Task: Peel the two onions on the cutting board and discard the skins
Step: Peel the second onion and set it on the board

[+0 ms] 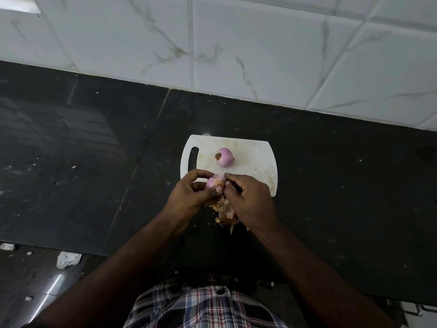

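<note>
Dark table (94, 162) carrying a white cutting board (250, 150).
Left hand (196, 192) is gripping one onion (215, 181); right hand (250, 200) is pinching its skin above loose skins (224, 214); second onion (224, 157) is lying beyond both hands.

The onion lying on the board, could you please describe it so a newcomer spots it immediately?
On the black stone counter lies a white plastic cutting board. Near its middle rests a small round purple onion, untouched. The other onion is held in both hands at the board's near edge.
</note>
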Demonstrator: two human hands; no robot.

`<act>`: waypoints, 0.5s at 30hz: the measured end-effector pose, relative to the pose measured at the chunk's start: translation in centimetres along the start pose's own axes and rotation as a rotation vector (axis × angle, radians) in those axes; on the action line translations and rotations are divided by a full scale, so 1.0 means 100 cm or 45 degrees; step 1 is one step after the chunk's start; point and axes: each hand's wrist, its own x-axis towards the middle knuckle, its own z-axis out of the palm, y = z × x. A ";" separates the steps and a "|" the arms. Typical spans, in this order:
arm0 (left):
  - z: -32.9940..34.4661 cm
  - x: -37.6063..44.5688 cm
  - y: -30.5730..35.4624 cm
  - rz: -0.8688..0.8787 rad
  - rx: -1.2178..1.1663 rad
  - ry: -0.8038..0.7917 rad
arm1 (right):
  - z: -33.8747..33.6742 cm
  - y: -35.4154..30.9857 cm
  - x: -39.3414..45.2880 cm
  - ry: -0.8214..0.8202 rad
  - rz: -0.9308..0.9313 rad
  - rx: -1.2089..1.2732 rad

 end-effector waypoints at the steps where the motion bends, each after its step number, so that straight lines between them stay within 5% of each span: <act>1: 0.000 0.000 0.000 -0.001 -0.002 0.002 | 0.000 0.000 0.001 0.006 0.000 -0.014; 15: -0.002 0.000 -0.001 0.003 -0.039 -0.024 | 0.001 0.007 0.007 0.026 0.101 0.028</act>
